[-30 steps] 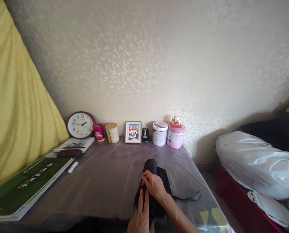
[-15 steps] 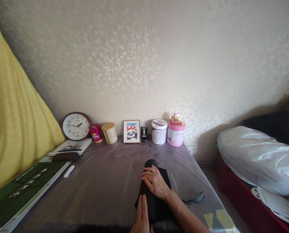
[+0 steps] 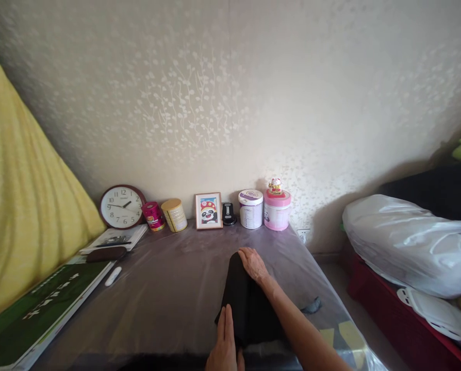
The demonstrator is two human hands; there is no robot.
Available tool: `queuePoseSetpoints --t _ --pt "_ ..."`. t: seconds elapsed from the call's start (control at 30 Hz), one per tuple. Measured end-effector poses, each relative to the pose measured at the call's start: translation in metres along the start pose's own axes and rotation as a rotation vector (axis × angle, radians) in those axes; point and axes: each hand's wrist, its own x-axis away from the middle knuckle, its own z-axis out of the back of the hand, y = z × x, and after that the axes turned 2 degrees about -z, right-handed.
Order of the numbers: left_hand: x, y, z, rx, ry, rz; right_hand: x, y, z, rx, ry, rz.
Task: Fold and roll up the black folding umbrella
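A black folded cloth (image 3: pixel 239 296) is lying near the front of the covered table (image 3: pixel 168 299), its right part disappearing beneath the right forearm. The right hand (image 3: pixel 252 264) is bending its fingers over the far end; its palm is hiding, so whether it is grasping cannot be told. The left hand (image 3: pixel 225 340), running off the bottom edge, is laying straight fingers along the left side; its grip is staying unclear, thumb mostly hidden.
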Motion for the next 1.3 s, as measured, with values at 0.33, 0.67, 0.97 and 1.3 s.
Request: queuePoseSetpoints --t 0.33,0.67,0.97,1.3 --pt "0.011 -0.003 0.004 0.124 0.075 -0.133 0.059 0.04 0.041 -0.111 -0.025 -0.382" --pt "0.016 0.001 0.007 0.157 0.1 -0.115 0.072 0.013 0.034 -0.149 0.002 -0.424" --pt "0.014 0.0 0.004 0.174 0.125 -0.132 0.067 0.003 0.03 -0.384 -0.064 -0.456" --pt "0.014 0.001 0.012 0.216 0.112 -0.106 0.05 -0.031 0.006 -0.58 -0.075 -0.455"
